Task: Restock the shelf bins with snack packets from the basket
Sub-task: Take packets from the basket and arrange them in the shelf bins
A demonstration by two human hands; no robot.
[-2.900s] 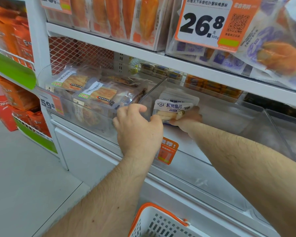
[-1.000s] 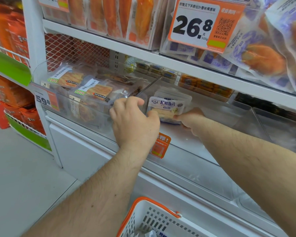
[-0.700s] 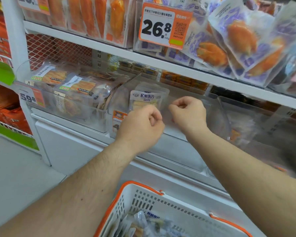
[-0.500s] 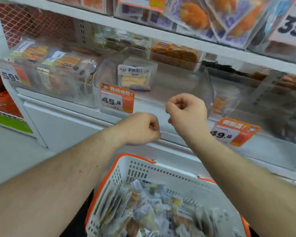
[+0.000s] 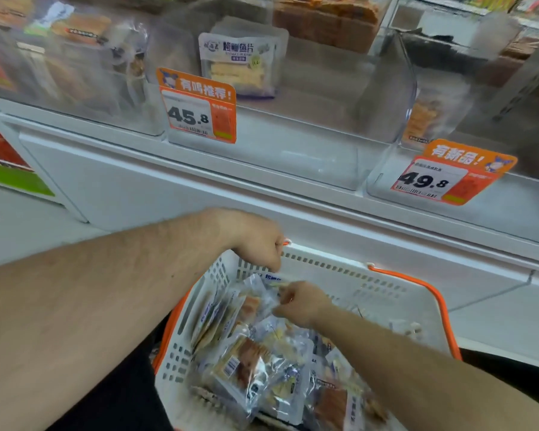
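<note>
Reaching into the basket (image 5: 395,293), head view, single entry.

Step in hand, as judged: drawing the next snack packet for the clear middle bin (image 5: 308,157).

Right hand (image 5: 302,303): fingers are pinching shut on the top edge of a packet (image 5: 255,293) standing against the basket's far left corner. Left hand (image 5: 259,244): is curling closed at the basket's far rim; whether it is gripping the rim or a packet edge cannot be told.

Handling advice, as judgement: the film pouches are looking slippery and are lying interleaved, so pinching near the sealed top and lifting straight up is likely keeping neighbours from dragging out; steadying the basket with the left hand is helping; setting the packet upright, label forward, behind the one already standing is matching the display.

Count:
- Baskets: one, white with orange trim.
- Packets in the basket (image 5: 271,368): a heap, overlapping, too tangled to count exactly; many.
- Packets standing in the middle bin (image 5: 240,63): at least one facing forward, a second possibly behind it.
- Price tags: two readable, 45.8 (image 5: 198,107) and 49.8 (image 5: 448,174).
- Neighbouring bins: one left (image 5: 75,98), one right (image 5: 495,200), both holding stock, blurred.
</note>
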